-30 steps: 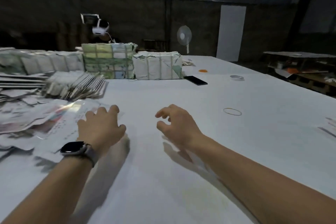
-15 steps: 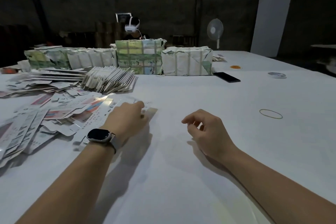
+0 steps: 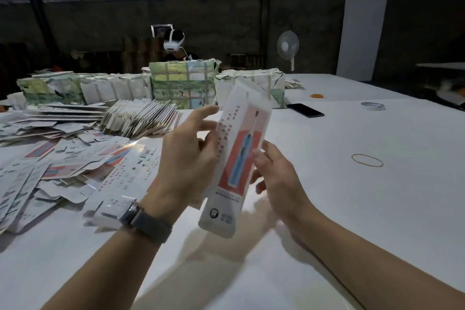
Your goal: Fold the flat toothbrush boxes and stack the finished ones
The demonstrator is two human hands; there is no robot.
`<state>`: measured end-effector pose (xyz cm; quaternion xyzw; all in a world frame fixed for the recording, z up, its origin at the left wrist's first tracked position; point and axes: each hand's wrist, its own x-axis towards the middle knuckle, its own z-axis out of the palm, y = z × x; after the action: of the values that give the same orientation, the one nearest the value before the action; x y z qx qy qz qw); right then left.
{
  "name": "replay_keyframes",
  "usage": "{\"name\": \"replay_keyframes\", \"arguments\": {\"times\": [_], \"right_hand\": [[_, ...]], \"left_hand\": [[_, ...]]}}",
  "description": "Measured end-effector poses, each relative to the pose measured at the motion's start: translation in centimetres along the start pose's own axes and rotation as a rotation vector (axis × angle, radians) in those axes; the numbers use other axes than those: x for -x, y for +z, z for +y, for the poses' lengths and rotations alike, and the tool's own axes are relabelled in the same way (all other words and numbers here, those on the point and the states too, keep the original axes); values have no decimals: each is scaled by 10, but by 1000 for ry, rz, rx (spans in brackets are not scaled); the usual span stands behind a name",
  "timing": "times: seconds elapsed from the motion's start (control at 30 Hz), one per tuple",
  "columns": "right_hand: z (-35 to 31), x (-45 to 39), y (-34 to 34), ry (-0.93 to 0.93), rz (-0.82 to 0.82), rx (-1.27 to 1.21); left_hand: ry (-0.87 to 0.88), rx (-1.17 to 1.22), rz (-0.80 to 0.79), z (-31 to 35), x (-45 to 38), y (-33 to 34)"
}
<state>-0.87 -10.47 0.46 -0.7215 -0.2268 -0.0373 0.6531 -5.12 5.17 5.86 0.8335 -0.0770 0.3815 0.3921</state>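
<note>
Head view: flat box (image 3: 237, 158) upright between left hand (image 3: 187, 158) and right hand (image 3: 279, 173).

One head-worn camera looks forward and down across the white table (image 3: 352, 209), close above both forearms, facing the dark far wall (image 3: 226, 15).
</note>
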Motion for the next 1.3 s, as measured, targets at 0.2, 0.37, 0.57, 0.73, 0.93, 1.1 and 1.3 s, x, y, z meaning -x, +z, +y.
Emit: {"name": "replay_keyframes", "arguments": {"times": [0.2, 0.37, 0.57, 0.73, 0.93, 1.1, 1.3], "right_hand": [[-5, 6, -6, 27, -11, -198], [-2, 10, -2, -19, -36, -249], [-4, 8, -5, 19, -58, -250], [-2, 7, -6, 21, -100, -243], [5, 10, -3, -14, -97, -218], [9, 6, 1, -34, -58, -209], [-3, 1, -5, -120, 34, -173]], "left_hand": [[-355, 370, -127, -2, 21, 32], [-567, 657, -263, 8, 36, 46], [-642, 790, -234, 12, 40, 52], [-573, 677, -201, 6, 41, 57], [-491, 639, -198, 7, 46, 65], [-431, 595, -195, 8, 45, 66], [-370, 632, -243, 4, 39, 59]]}}
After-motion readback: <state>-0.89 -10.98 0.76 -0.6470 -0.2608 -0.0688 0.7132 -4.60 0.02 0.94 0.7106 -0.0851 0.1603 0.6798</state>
